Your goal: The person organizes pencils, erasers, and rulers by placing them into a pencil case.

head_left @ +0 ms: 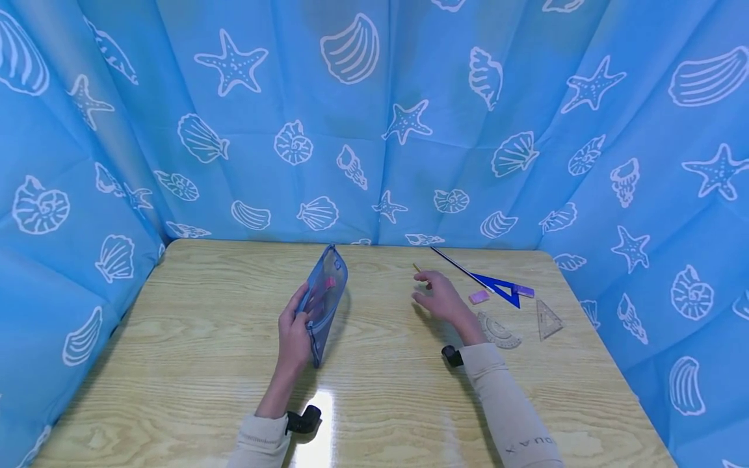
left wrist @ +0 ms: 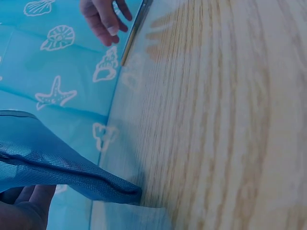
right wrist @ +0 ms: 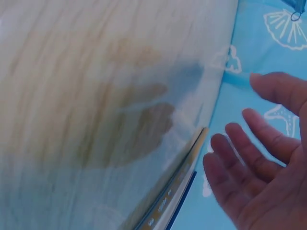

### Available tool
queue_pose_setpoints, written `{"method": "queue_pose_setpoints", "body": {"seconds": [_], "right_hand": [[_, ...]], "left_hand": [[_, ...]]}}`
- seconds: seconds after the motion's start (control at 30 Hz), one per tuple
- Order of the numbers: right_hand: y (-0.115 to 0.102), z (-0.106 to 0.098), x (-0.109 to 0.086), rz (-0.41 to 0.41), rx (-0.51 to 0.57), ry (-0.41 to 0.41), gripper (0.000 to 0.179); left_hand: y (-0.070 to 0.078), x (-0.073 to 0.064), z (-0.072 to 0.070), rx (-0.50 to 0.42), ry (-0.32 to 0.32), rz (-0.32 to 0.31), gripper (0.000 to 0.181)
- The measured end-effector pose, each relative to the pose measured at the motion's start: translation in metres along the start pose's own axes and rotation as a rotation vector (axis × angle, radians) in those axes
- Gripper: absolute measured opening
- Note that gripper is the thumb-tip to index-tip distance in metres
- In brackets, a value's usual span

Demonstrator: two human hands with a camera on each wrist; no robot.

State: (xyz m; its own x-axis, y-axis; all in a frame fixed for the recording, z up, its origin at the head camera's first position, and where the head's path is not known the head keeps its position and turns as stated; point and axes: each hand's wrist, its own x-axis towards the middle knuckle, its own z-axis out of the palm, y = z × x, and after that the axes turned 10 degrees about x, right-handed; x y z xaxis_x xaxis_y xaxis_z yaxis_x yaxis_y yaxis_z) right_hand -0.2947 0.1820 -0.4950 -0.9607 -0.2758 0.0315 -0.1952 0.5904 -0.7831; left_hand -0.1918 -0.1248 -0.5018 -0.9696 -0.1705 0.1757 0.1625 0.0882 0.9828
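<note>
My left hand (head_left: 295, 331) grips a blue mesh zip pouch (head_left: 333, 312) by its left side, tilted up off the table. Through the mesh a small pink item (head_left: 330, 282) shows; the rest of the contents is unclear. In the left wrist view, the pouch (left wrist: 53, 163) lies across the fingers (left wrist: 41, 199). Over the table to the right, my right hand (head_left: 441, 299) hovers with nothing in it, fingers loosely bent and apart. A slim gold pencil (right wrist: 177, 191) with print along its side lies beneath that hand, mostly hidden in the head view.
Right of my right hand lie a long dark stick (head_left: 459, 265), a blue set square (head_left: 506, 290), a purple block (head_left: 523, 291), a pink eraser (head_left: 478, 297), a clear protractor (head_left: 497, 331) and a clear set square (head_left: 547, 322). A blue curtain (head_left: 374, 162) borders the wooden table (head_left: 193, 338).
</note>
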Motion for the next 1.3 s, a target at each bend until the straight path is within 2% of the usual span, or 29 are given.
{"method": "queue_pose_setpoints", "body": {"seconds": [0.17,0.4,0.73,1.03,1.17,1.3], "right_hand": [[0.000,-0.007,-0.001,0.043,-0.024,0.067,0.045],[0.008,-0.016,0.000,0.116,-0.096,0.094,0.044],[0.017,-0.023,0.008,0.192,-0.081,0.033,0.045],[0.017,-0.025,0.020,0.224,-0.149,0.017,0.036],[0.015,-0.025,0.025,0.237,-0.178,0.019,0.027],[0.010,-0.025,0.028,0.225,-0.227,-0.012,0.017]], "left_hand": [[0.000,0.000,0.000,0.004,0.002,-0.005,0.060],[0.000,-0.002,0.002,-0.016,-0.008,0.016,0.059],[0.000,-0.003,0.000,0.002,-0.005,0.022,0.059],[0.002,-0.004,0.000,0.028,-0.012,0.017,0.059],[0.001,-0.003,0.001,0.021,-0.015,0.029,0.059],[0.001,-0.003,0.001,0.012,-0.010,0.028,0.059]]}}
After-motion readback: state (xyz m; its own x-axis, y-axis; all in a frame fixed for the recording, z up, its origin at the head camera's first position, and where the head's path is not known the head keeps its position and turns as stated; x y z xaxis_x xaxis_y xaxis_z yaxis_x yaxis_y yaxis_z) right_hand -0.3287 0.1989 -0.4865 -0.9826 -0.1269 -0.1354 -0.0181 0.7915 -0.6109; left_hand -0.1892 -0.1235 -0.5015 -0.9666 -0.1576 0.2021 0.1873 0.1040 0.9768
